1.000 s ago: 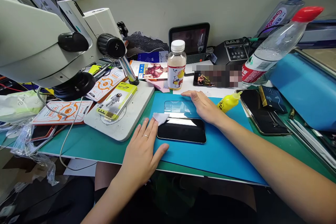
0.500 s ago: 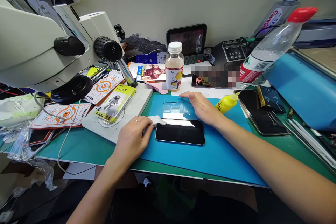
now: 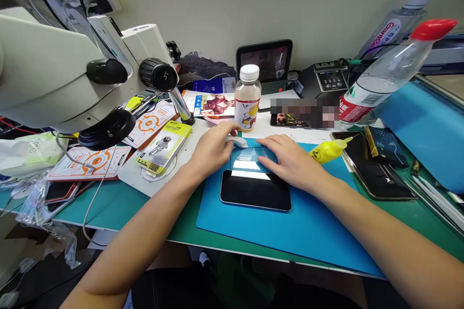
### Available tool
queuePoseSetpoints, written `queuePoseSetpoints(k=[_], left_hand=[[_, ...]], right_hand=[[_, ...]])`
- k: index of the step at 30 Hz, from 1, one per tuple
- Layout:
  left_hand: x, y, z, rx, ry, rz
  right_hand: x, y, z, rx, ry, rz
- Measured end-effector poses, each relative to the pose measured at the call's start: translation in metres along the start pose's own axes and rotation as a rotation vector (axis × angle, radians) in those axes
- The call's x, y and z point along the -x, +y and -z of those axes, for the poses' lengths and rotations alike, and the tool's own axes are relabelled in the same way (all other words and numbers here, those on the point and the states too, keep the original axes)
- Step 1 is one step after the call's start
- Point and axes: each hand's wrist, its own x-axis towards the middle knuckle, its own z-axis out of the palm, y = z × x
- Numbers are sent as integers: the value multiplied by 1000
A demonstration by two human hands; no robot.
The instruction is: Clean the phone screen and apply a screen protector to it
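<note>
A black phone (image 3: 255, 190) lies screen up on a blue mat (image 3: 290, 222). Just behind it lies a clear screen protector (image 3: 250, 158). My left hand (image 3: 213, 147) is closed on a small white wipe (image 3: 239, 142) at the protector's far left corner. My right hand (image 3: 290, 161) lies flat with fingers stretched out, pressing on the protector's right part. A small yellow squeeze bottle (image 3: 326, 150) lies on the mat to the right of my right hand.
A white microscope (image 3: 72, 72) overhangs the left side above a white base plate (image 3: 181, 154) with battery packs (image 3: 165, 142). A drink bottle (image 3: 247, 98), a small screen (image 3: 264, 60) and a tilted water bottle (image 3: 384, 75) stand behind. Another dark phone (image 3: 377, 174) lies right.
My left hand closed on the white wipe beside the phone's left end and carried it up to the protector's far left corner. My right hand stayed on the protector.
</note>
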Motion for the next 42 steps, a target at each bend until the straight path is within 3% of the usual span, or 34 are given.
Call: queuePoseSetpoints(k=[9,20,42], left_hand=[[13,0,5,-194,48,33],[15,0,3,-153,-252,-222],[13,-14,18,-195,-447,-124]], right_hand=[[3,1,-6,111,2,-69],[8,-3,-7,161,5,-86],[11,-8,-3,182,-30,-50]])
